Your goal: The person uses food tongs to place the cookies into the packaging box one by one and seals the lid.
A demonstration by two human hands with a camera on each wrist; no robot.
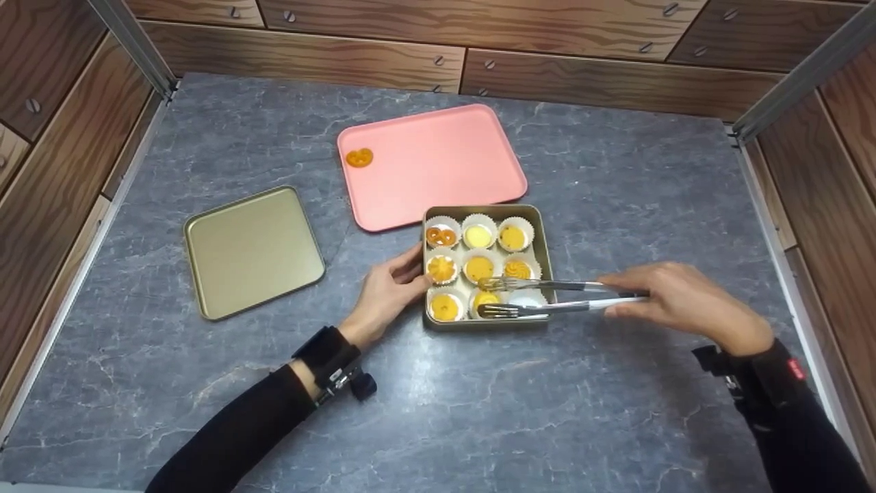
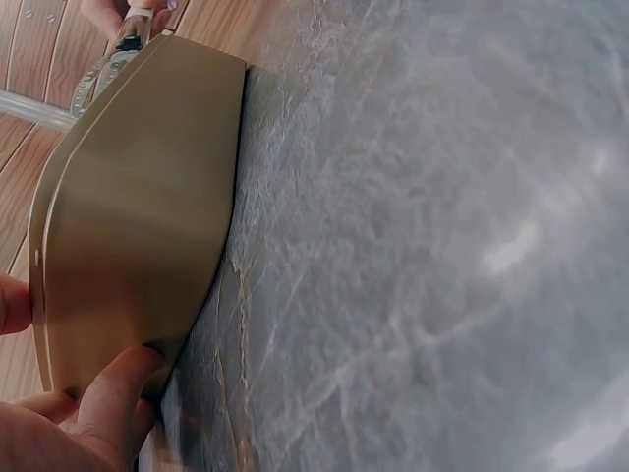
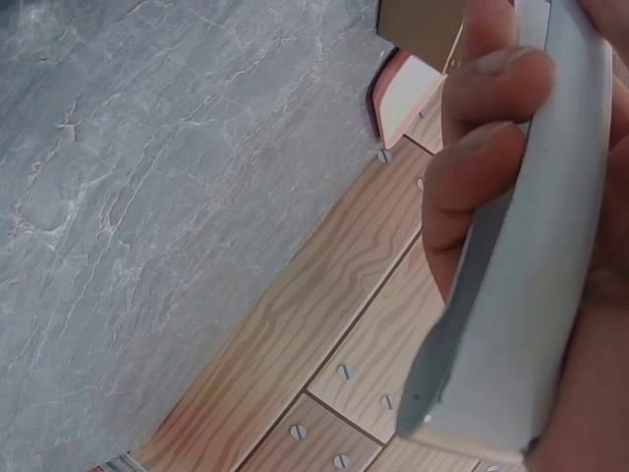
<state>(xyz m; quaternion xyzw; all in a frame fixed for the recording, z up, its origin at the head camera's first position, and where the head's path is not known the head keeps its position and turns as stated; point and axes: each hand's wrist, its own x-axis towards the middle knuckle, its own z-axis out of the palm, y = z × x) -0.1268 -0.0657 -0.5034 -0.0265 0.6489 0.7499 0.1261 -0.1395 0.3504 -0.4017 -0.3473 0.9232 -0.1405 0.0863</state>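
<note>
Your left hand (image 1: 384, 293)'s gripping the square gold metal tin (image 1: 487, 326), right hand (image 1: 684, 301)'s holding silver fork-tipped tongs (image 1: 582, 306); you're wanting gentle squeezes imo.

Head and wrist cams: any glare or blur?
Head: whitish glare on the tabletop, just below the tin in frame; left wrist: bright streaks at right, marble pattern soft there; right wrist: tongs, close to the lens, look soft.

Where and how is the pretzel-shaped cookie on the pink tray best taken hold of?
Probably pinch the cookie by its near and far edges, tongs coming down from the right: it lies flat, close to the left rim of the pink tray, bare surface to its right.
</note>
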